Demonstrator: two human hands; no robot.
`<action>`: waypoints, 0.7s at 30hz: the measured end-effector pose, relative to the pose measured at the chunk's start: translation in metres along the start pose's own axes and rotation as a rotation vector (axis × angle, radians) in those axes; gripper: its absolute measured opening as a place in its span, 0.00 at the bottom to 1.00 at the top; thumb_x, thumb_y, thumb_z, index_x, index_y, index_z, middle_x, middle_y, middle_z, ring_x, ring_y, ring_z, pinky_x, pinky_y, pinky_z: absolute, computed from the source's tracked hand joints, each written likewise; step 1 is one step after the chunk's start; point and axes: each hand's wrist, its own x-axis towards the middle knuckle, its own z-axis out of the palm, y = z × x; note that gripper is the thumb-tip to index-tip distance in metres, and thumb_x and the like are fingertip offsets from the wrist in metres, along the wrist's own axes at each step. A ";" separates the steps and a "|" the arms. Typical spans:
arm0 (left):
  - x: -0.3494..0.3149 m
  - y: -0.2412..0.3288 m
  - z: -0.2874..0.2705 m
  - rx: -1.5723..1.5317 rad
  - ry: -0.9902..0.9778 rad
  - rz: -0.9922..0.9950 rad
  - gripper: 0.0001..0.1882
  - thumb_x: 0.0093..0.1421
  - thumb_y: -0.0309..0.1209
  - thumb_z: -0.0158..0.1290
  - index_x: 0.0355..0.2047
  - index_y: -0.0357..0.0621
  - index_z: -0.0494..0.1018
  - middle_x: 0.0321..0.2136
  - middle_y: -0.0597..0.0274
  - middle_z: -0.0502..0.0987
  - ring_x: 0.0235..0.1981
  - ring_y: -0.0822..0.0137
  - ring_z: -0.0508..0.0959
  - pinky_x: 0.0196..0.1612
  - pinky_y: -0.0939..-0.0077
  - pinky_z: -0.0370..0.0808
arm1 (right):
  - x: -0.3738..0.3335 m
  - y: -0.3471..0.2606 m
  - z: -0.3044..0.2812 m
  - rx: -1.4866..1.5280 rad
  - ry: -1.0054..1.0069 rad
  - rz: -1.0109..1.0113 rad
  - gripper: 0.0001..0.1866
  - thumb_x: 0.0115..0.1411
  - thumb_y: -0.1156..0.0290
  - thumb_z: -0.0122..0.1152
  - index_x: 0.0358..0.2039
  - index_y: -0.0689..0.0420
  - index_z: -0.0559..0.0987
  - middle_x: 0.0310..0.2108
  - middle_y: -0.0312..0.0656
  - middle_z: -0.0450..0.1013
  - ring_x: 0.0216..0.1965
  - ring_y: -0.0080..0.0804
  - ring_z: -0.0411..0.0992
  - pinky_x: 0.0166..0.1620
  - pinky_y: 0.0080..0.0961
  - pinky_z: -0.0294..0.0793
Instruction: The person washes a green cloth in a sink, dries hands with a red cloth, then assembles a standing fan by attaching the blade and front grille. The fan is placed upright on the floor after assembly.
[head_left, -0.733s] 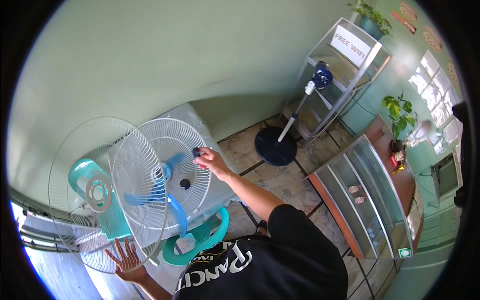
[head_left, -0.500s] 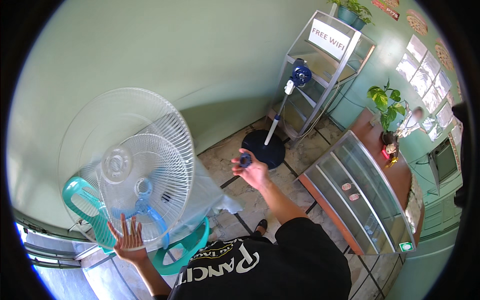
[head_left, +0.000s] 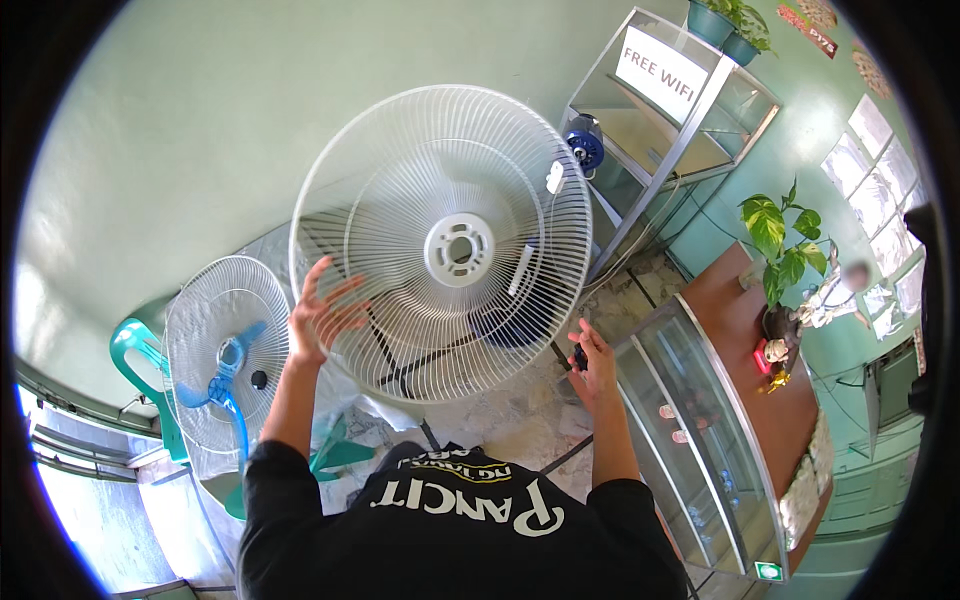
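Observation:
A large round white wire fan grille [head_left: 459, 250] hangs upright in front of me, with a white ring-shaped hub at its centre. My left hand [head_left: 328, 315] grips it by the left rim, fingers spread against the wires. Close to the lower right rim is my right hand [head_left: 594, 366], closed around a small dark ring nut [head_left: 580, 355]. Beyond the grille stands the fan stand, its blue motor head [head_left: 584, 146] showing past the right rim. Pole and round dark base appear only through the wires.
Left, a second fan grille [head_left: 190, 300] rests on the plastic-covered table with blue fan blades [head_left: 225, 385] and a small black knob [head_left: 259, 380]. Turquoise chairs [head_left: 140, 345] stand around it. A glass display counter [head_left: 690, 430] and a metal-framed glass shelf [head_left: 690, 130] flank the right.
My left hand has lifted the large grille off the table area and brought it rightward, before the fan stand. My right hand, still holding the ring nut, has moved right and lower.

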 end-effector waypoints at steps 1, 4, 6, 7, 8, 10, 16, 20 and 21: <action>0.016 -0.001 0.011 -0.022 -0.020 -0.047 0.44 0.44 0.38 0.49 0.65 0.57 0.50 0.58 0.35 0.61 0.48 0.38 0.73 0.44 0.50 0.76 | 0.004 0.000 -0.009 -0.003 0.037 0.037 0.28 0.62 0.55 0.55 0.60 0.52 0.66 0.44 0.42 0.74 0.22 0.23 0.71 0.22 0.18 0.68; 0.063 -0.001 0.044 -0.055 -0.152 -0.135 0.40 0.45 0.35 0.49 0.62 0.54 0.54 0.57 0.37 0.63 0.47 0.40 0.73 0.46 0.51 0.75 | 0.014 0.002 -0.032 0.087 -0.026 0.096 0.31 0.61 0.53 0.56 0.62 0.48 0.63 0.43 0.44 0.73 0.19 0.25 0.70 0.19 0.19 0.66; 0.093 -0.002 0.063 -0.016 -0.223 -0.169 0.39 0.45 0.35 0.49 0.61 0.54 0.55 0.57 0.38 0.64 0.47 0.41 0.73 0.46 0.51 0.74 | 0.018 0.004 -0.046 0.160 0.109 0.168 0.30 0.61 0.53 0.55 0.62 0.47 0.62 0.41 0.45 0.73 0.19 0.26 0.70 0.19 0.19 0.66; 0.107 0.000 0.071 0.014 -0.249 -0.185 0.39 0.45 0.37 0.48 0.61 0.54 0.55 0.57 0.38 0.64 0.48 0.40 0.73 0.46 0.51 0.74 | 0.020 0.004 -0.053 0.223 0.070 0.102 0.30 0.61 0.55 0.56 0.62 0.47 0.62 0.41 0.46 0.73 0.19 0.26 0.70 0.19 0.20 0.66; 0.120 0.002 0.077 0.028 -0.245 -0.190 0.39 0.44 0.38 0.48 0.61 0.54 0.55 0.57 0.38 0.64 0.48 0.39 0.73 0.46 0.50 0.74 | 0.022 0.003 -0.059 0.266 0.078 0.089 0.30 0.61 0.56 0.56 0.62 0.47 0.63 0.40 0.46 0.73 0.19 0.27 0.70 0.19 0.20 0.66; 0.146 0.003 0.083 0.006 -0.327 -0.223 0.39 0.44 0.39 0.48 0.61 0.54 0.55 0.57 0.38 0.64 0.48 0.38 0.72 0.47 0.49 0.73 | 0.026 0.002 -0.069 0.356 0.093 0.058 0.29 0.61 0.60 0.57 0.62 0.47 0.62 0.40 0.47 0.73 0.19 0.27 0.70 0.19 0.20 0.66; 0.212 -0.026 0.083 -0.116 -0.317 -0.133 0.44 0.42 0.42 0.51 0.63 0.59 0.53 0.59 0.38 0.58 0.53 0.35 0.67 0.52 0.45 0.68 | 0.064 -0.013 -0.052 0.411 0.110 -0.120 0.30 0.59 0.70 0.59 0.61 0.52 0.63 0.39 0.49 0.76 0.20 0.26 0.71 0.21 0.20 0.67; 0.244 -0.058 0.066 -0.232 -0.382 -0.101 0.47 0.43 0.49 0.55 0.65 0.67 0.49 0.65 0.42 0.49 0.59 0.36 0.60 0.58 0.39 0.59 | 0.105 -0.071 -0.039 0.247 0.402 -0.400 0.23 0.57 0.75 0.59 0.54 0.59 0.72 0.35 0.46 0.77 0.24 0.24 0.73 0.25 0.20 0.71; 0.255 -0.062 0.060 -0.227 -0.391 -0.090 0.48 0.43 0.52 0.55 0.66 0.68 0.49 0.65 0.43 0.48 0.60 0.36 0.59 0.58 0.39 0.58 | 0.114 -0.094 -0.041 0.289 0.412 -0.466 0.21 0.57 0.77 0.58 0.53 0.62 0.73 0.36 0.47 0.77 0.27 0.26 0.74 0.29 0.21 0.74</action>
